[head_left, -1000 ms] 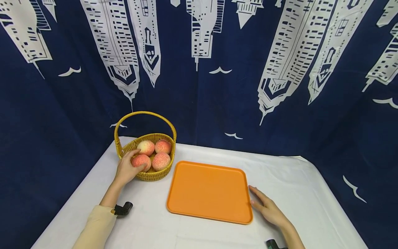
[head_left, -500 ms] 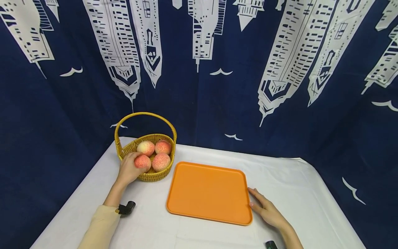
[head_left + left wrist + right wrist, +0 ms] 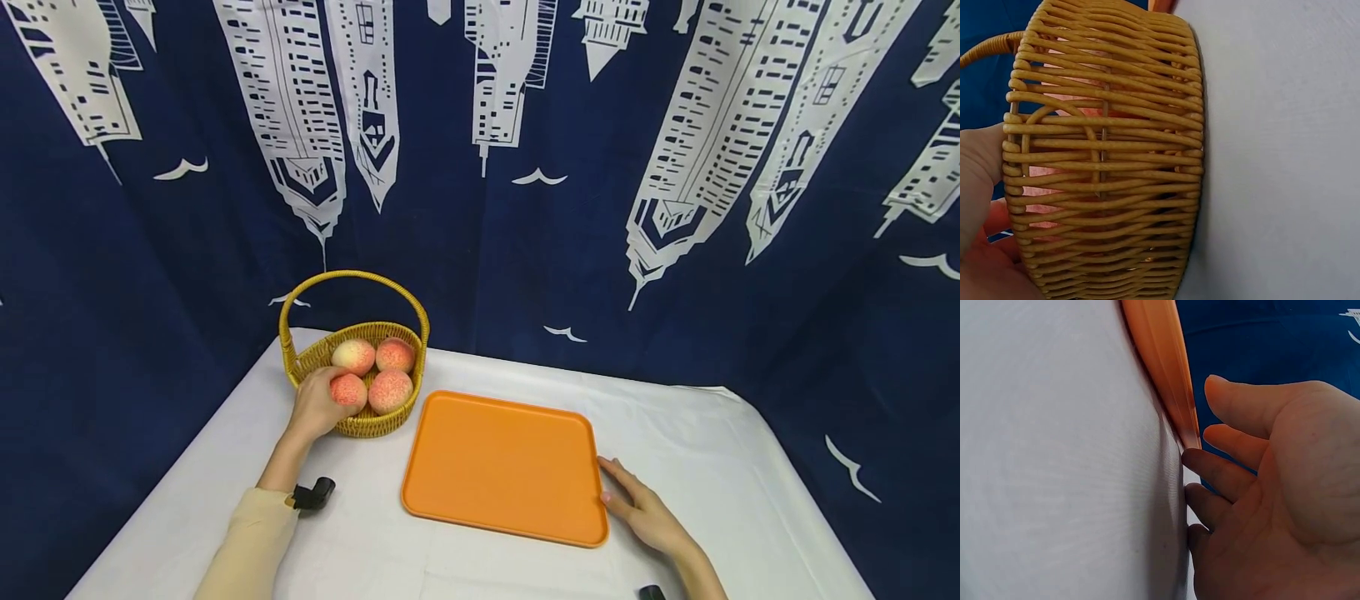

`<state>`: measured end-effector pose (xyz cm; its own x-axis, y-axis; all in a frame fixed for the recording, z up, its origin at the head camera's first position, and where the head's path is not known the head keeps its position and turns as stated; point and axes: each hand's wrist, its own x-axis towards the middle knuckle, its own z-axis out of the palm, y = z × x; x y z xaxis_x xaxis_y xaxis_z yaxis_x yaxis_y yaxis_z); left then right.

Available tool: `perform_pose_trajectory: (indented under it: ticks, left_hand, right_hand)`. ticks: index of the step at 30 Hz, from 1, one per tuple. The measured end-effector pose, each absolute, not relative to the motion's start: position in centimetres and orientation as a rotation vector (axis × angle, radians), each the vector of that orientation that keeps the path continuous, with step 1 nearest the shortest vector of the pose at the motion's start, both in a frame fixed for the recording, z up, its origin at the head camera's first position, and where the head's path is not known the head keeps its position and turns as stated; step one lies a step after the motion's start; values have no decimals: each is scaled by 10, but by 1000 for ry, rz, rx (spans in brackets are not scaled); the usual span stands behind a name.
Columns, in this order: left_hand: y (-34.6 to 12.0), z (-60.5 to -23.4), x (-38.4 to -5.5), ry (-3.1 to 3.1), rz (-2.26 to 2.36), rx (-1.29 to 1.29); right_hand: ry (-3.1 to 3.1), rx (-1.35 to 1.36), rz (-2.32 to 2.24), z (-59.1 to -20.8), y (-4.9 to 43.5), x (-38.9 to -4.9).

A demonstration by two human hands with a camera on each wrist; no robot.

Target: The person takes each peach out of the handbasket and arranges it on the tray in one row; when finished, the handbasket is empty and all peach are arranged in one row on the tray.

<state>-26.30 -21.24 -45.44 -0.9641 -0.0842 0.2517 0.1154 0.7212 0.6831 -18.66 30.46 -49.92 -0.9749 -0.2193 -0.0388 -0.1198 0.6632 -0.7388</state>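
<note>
A dark navy cloth (image 3: 480, 275) hangs behind and along the left and right sides, printed with white buildings that point downward. 2 tall towers (image 3: 288, 108) stand side by side on the left, another 2 (image 3: 708, 125) on the right, and a shorter building (image 3: 498, 75) hangs between. Small white gull shapes (image 3: 539, 177) dot the fabric. In front lies a white-covered table (image 3: 697, 450), lightly creased, its far right corner rounded. The light on it is soft.

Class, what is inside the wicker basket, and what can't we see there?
Four peaches show inside the wicker basket; the left hand holds the front-left peach, partly covering it. Whatever lies directly beneath the peaches is hidden.
</note>
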Motion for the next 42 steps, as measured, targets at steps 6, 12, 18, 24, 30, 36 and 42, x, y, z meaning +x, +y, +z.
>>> perform_pose_trajectory:
  ticks: [6, 12, 18, 24, 30, 36, 42]
  left_hand:
    - [-212, -454, -261, -2631, -1120, 17]
    - [-214, -455, -258, -2559, -1217, 48]
    - [-215, -455, -256, -2481, -1299, 56]
    - [-211, -440, -249, -2413, -1320, 92]
    - [-195, -419, -238, -2369, -1338, 12]
    - [-173, -408, -228, -2337, -1314, -98]
    - [-144, -406, -223, -2327, -1326, -248]
  right_hand:
    - [2751, -286, -1202, -500, 304, -186]
    - [2745, -284, -1203, -499, 304, -187]
    - [2745, -266, -1175, -498, 304, -189]
    - [2736, -250, -1171, -497, 304, -188]
    - [2738, -254, -1165, -497, 304, -187]
    - [2735, -265, -1177, -498, 304, -187]
    - [2742, -264, -1172, -499, 305, -187]
